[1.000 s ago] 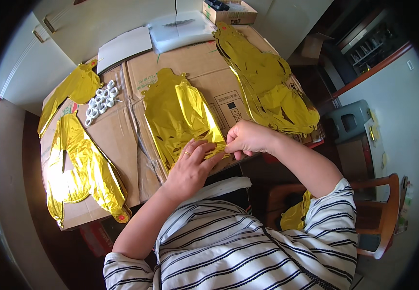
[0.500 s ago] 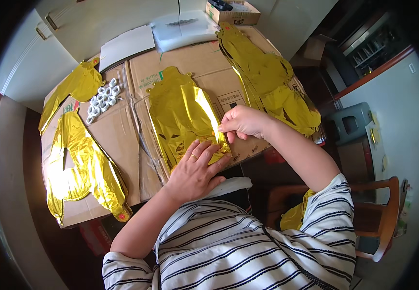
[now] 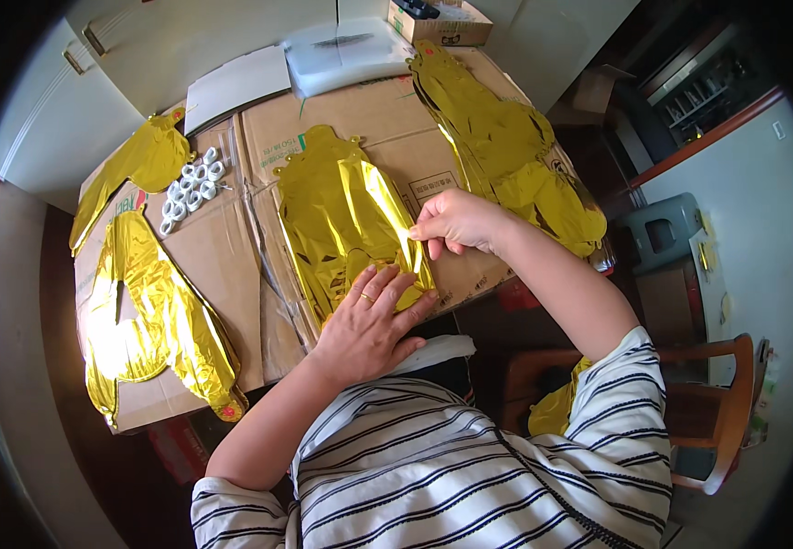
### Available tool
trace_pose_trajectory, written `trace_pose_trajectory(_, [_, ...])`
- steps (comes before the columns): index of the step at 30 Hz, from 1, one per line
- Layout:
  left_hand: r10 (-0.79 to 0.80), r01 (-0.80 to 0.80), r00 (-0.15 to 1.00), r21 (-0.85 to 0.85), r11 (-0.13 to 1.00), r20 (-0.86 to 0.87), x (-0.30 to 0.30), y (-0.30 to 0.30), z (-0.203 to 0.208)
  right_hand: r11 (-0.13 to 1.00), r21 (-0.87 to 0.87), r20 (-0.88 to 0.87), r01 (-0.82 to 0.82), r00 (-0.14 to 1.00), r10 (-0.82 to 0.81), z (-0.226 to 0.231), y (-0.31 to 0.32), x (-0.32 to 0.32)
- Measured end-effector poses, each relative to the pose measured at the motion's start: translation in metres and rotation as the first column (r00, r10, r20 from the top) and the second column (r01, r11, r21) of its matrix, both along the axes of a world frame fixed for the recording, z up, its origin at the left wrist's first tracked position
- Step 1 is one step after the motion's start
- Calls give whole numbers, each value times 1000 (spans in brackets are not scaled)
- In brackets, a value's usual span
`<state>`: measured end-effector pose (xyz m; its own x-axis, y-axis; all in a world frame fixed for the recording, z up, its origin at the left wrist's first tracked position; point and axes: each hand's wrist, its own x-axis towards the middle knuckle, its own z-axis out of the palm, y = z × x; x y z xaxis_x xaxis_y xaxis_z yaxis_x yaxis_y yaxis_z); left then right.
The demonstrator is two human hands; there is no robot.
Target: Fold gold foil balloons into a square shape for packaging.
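A: Where was the middle gold foil balloon (image 3: 342, 215)?

B: Flat on the brown cardboard sheets (image 3: 223, 256) covering the table, right in front of the person, its head end pointing away from them, its lower end at the near cardboard edge.

A: And the left hand (image 3: 369, 320)?

B: Palm down, fingers spread and apart, pressed on the balloon's lower end. No closed grip there, just a flat hold. A ring showed on one finger.

A: The right hand (image 3: 451, 222)?

B: That one was pinched shut. Fingertips together on the balloon's right edge, just above the left hand, the foil caught between thumb and fingers.

A: What lay around it?

B: Plenty of gold! A second foil balloon (image 3: 506, 156) lay stretched along the right side of the cardboard, near the right wrist. A third balloon (image 3: 154, 316) lay on the left, well apart from both hands, and a smaller fourth balloon (image 3: 136, 165) sat at the far left corner.

A: Anything not gold?

B: A cluster of small white rings (image 3: 191, 186) between that corner balloon and the middle one. Farther back, a white sheet (image 3: 232, 87), a clear plastic packet (image 3: 342, 55) and a small open carton (image 3: 439, 20). A wooden chair (image 3: 726, 412) stood at the right.
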<state>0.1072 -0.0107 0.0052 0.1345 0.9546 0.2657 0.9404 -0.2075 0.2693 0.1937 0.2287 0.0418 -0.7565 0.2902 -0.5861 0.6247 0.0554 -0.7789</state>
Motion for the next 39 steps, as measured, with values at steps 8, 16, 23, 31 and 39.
trace_pose_trajectory(8, [-2,2,1000,-3,1000,-16,0,1,1,997,-51,-36,62,997,-64,-5,17,-22])
trace_pose_trajectory(16, [-19,19,1000,1,1000,-6,-1,1,1,984,45,-95,175,981,-170,-9,32,-29])
trace_pose_trajectory(23, [-26,26,1000,10,1000,3,-1,1,0,990,72,-34,123,992,-120,7,36,-28])
trace_pose_trajectory(31, [-33,31,998,33,999,45,-3,2,2,551,832,-255,-65,837,484,4,-7,47])
trace_pose_trajectory(39, [-24,24,999,-7,1000,43,-3,2,2,298,954,-224,26,724,653,-20,-26,76])
